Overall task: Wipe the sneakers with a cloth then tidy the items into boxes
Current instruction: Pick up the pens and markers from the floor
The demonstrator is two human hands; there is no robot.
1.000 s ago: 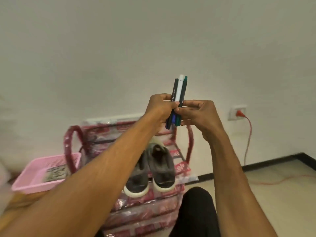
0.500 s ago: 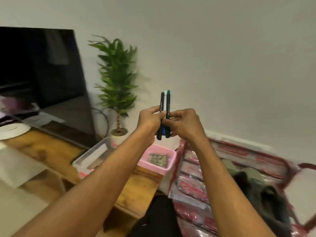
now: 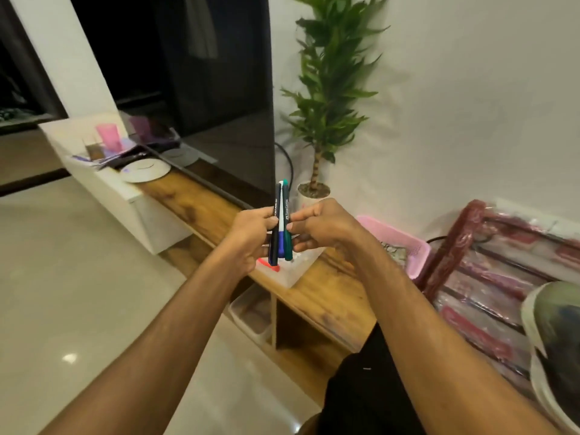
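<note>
We see three pens [image 3: 281, 224] held upright as one bundle above the wooden counter [image 3: 329, 296]. The left grip [image 3: 251, 237] pinches the bundle from one side and the right grip [image 3: 326, 227] pinches it from the other, fingers curled onto the barrels. On the counter, just behind the pens, stands a clear box [image 3: 301, 268]; a pink basket [image 3: 405, 243] sits at the counter's right end. Beyond that end a sneaker [image 3: 558, 340] lies on a plastic-wrapped red frame [image 3: 455, 246]. A potted plant [image 3: 326, 89] stands at the counter's rear.
</note>
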